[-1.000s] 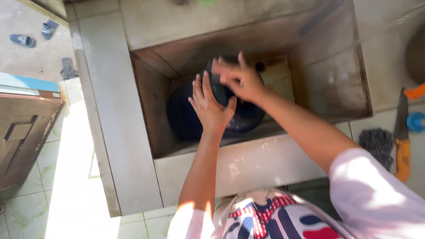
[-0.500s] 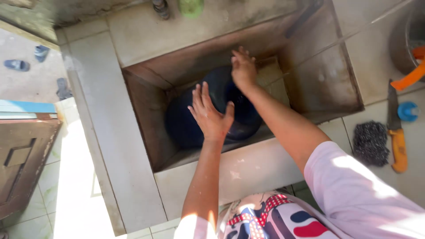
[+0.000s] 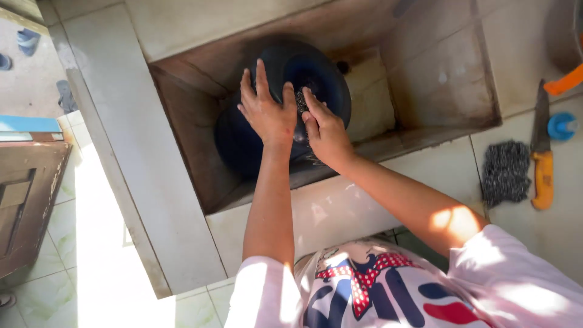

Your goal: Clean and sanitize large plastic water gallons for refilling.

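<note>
A dark, round pot (image 3: 316, 73) lies tilted on its side inside a brown-stained concrete sink (image 3: 437, 79). My left hand (image 3: 267, 109) rests flat on the pot's side with its fingers spread. My right hand (image 3: 327, 132) sits just to the right of it, closed over a dark metal scouring pad (image 3: 300, 100) that it presses against the pot. Part of the pad shows between the two hands. Both forearms reach down into the sink from the near edge.
On the tiled counter to the right lie a second grey scouring pad (image 3: 505, 173), a knife with a yellow handle (image 3: 542, 152), a small blue cap (image 3: 562, 126) and an orange handle (image 3: 565, 79). A wooden door (image 3: 24, 200) stands at the left, above a sunlit tiled floor.
My right hand has come back from the pot's far side to sit next to my left hand. The left hand stays on the pot's near side.
</note>
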